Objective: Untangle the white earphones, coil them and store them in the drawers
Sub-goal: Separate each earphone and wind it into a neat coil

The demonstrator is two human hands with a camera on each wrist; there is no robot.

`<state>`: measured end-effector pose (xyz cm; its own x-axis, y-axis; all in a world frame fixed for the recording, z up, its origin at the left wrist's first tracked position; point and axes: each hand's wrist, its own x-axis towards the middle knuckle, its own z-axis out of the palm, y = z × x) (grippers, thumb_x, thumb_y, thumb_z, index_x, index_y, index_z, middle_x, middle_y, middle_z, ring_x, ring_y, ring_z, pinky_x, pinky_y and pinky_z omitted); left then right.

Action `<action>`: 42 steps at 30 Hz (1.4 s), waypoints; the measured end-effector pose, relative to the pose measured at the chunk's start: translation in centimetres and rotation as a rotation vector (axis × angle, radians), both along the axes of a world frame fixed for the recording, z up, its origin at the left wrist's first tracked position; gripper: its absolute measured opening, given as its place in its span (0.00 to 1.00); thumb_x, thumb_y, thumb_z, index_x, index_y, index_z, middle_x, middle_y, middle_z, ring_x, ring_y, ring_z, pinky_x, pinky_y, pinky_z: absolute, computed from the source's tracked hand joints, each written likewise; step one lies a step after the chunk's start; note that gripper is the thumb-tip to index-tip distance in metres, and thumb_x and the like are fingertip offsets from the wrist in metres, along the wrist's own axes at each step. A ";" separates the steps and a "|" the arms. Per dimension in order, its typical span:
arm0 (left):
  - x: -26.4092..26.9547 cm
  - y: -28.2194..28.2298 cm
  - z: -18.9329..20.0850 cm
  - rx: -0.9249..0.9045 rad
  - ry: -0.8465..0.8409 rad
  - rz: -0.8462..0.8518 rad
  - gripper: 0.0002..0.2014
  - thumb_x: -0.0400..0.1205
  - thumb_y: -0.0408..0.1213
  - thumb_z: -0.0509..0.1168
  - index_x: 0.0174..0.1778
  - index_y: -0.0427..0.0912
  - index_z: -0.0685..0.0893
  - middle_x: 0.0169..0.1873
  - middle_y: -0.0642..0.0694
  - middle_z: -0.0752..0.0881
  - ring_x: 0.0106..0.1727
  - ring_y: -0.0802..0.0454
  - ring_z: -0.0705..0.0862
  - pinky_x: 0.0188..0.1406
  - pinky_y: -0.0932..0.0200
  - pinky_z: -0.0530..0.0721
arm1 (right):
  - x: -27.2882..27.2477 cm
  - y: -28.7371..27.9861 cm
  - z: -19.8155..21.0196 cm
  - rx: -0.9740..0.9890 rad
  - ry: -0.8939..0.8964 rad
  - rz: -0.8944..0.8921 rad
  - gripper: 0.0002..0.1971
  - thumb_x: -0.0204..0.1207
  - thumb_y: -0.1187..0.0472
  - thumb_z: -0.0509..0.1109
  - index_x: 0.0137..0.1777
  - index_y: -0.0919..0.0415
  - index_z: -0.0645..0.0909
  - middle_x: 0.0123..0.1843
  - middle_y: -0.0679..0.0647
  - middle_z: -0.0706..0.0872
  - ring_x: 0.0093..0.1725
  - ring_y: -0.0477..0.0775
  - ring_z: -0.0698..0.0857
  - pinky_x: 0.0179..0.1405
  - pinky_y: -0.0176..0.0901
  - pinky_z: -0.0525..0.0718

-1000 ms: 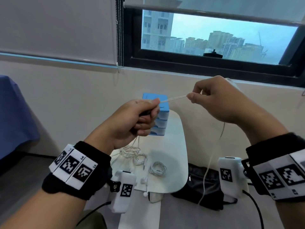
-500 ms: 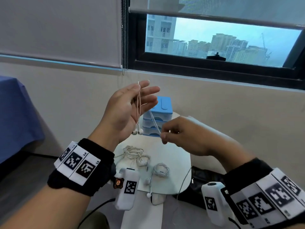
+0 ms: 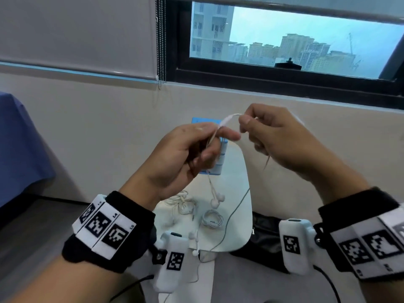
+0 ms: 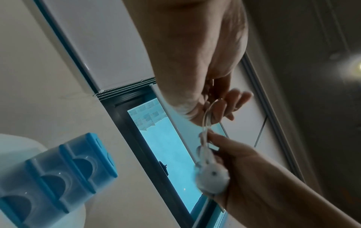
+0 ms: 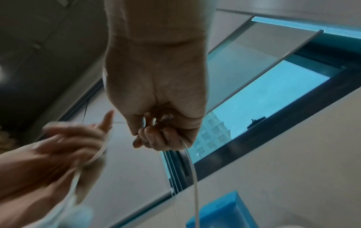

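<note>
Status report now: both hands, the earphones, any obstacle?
Left hand and right hand both pinch the white earphone cable, earbuds dangling. Blue drawers shut. Nothing in the way.

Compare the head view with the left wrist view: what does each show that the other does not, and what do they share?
Head only: the white table, a tangled earphone bundle and a coiled set on it. Left wrist only: the blue drawers' three scooped fronts. Both: the left hand and right hand holding the earphone cable, earbuds dangling.
</note>
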<state>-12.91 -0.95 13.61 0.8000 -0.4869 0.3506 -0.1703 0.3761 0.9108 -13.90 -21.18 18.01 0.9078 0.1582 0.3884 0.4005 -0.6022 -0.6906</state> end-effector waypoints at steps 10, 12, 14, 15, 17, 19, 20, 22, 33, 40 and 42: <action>1.9 -0.5 -0.6 -0.049 -0.036 0.336 0.14 0.93 0.31 0.55 0.68 0.35 0.84 0.53 0.38 0.94 0.54 0.47 0.94 0.53 0.58 0.91 | -1.8 2.7 -0.8 -0.465 0.205 0.308 0.10 0.89 0.57 0.63 0.45 0.56 0.80 0.25 0.49 0.84 0.27 0.50 0.84 0.34 0.36 0.77; 2.2 -0.4 -0.7 0.108 -0.131 0.388 0.14 0.93 0.32 0.57 0.64 0.38 0.88 0.49 0.39 0.94 0.50 0.46 0.93 0.54 0.49 0.91 | -2.0 2.3 0.9 -0.339 0.163 0.357 0.09 0.89 0.60 0.65 0.50 0.62 0.83 0.26 0.49 0.82 0.24 0.49 0.81 0.31 0.33 0.76; 1.7 -0.4 -0.6 0.183 -0.195 0.332 0.15 0.93 0.32 0.57 0.54 0.40 0.90 0.40 0.40 0.92 0.38 0.47 0.88 0.46 0.52 0.88 | -1.5 1.6 2.4 -0.216 0.059 0.306 0.10 0.89 0.60 0.66 0.49 0.64 0.84 0.27 0.50 0.81 0.24 0.50 0.79 0.29 0.37 0.77; 1.4 -0.6 -0.5 0.187 -0.194 0.289 0.17 0.93 0.34 0.55 0.51 0.40 0.91 0.35 0.40 0.89 0.33 0.48 0.83 0.41 0.57 0.83 | -1.2 1.1 3.0 -0.179 -0.003 0.242 0.10 0.88 0.58 0.67 0.47 0.62 0.85 0.27 0.49 0.81 0.25 0.51 0.77 0.29 0.41 0.77; 0.7 -0.9 -0.4 0.162 -0.164 0.214 0.20 0.94 0.38 0.53 0.52 0.41 0.91 0.28 0.43 0.83 0.28 0.50 0.74 0.35 0.61 0.75 | -0.2 0.6 3.1 -0.099 -0.085 0.105 0.12 0.88 0.57 0.68 0.45 0.62 0.84 0.26 0.49 0.77 0.27 0.54 0.74 0.28 0.45 0.75; 0.4 -1.2 -0.4 0.097 -0.152 0.161 0.20 0.94 0.39 0.52 0.55 0.40 0.91 0.26 0.46 0.79 0.27 0.53 0.69 0.33 0.58 0.68 | 0.6 0.6 2.1 -0.016 -0.054 0.022 0.14 0.89 0.56 0.67 0.44 0.65 0.82 0.26 0.50 0.74 0.28 0.54 0.70 0.27 0.44 0.72; 0.4 -1.2 -0.2 0.053 -0.150 0.145 0.19 0.94 0.38 0.53 0.57 0.39 0.91 0.26 0.47 0.80 0.27 0.53 0.70 0.33 0.57 0.67 | 0.8 0.8 1.4 -0.001 0.009 0.005 0.15 0.89 0.56 0.66 0.44 0.65 0.81 0.26 0.50 0.74 0.27 0.52 0.70 0.26 0.42 0.72; 0.5 -1.2 0.2 -0.037 -0.121 0.147 0.16 0.93 0.35 0.54 0.61 0.37 0.88 0.31 0.46 0.86 0.30 0.55 0.79 0.35 0.63 0.78 | 0.6 1.1 -0.5 -0.067 0.175 0.031 0.16 0.90 0.55 0.63 0.45 0.64 0.81 0.29 0.50 0.74 0.28 0.51 0.71 0.27 0.41 0.72; 0.8 -1.9 -0.2 0.272 -0.293 0.286 0.16 0.93 0.31 0.55 0.46 0.37 0.88 0.33 0.44 0.89 0.33 0.50 0.83 0.42 0.54 0.83 | -2.2 0.1 3.5 -0.197 0.055 0.121 0.10 0.85 0.62 0.70 0.43 0.64 0.88 0.25 0.55 0.81 0.24 0.51 0.75 0.25 0.37 0.74; -0.1 -1.6 1.2 -0.015 -0.170 0.091 0.17 0.93 0.34 0.53 0.60 0.35 0.88 0.26 0.48 0.82 0.27 0.55 0.73 0.33 0.63 0.73 | -1.4 0.7 1.5 0.090 0.022 -0.040 0.16 0.88 0.53 0.68 0.45 0.64 0.86 0.26 0.47 0.74 0.25 0.46 0.68 0.24 0.37 0.69; -0.1 -1.5 1.8 -0.102 -0.120 0.097 0.15 0.93 0.33 0.53 0.62 0.34 0.86 0.35 0.45 0.90 0.33 0.56 0.86 0.38 0.67 0.84 | -1.9 1.5 0.6 0.022 0.159 0.041 0.18 0.90 0.55 0.64 0.47 0.68 0.86 0.27 0.50 0.73 0.24 0.48 0.68 0.22 0.37 0.68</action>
<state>-13.03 -2.40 15.40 0.7910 -0.3663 0.4900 -0.3155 0.4420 0.8397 -15.78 -19.69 18.56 0.9510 0.1897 0.2442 0.3092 -0.5717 -0.7600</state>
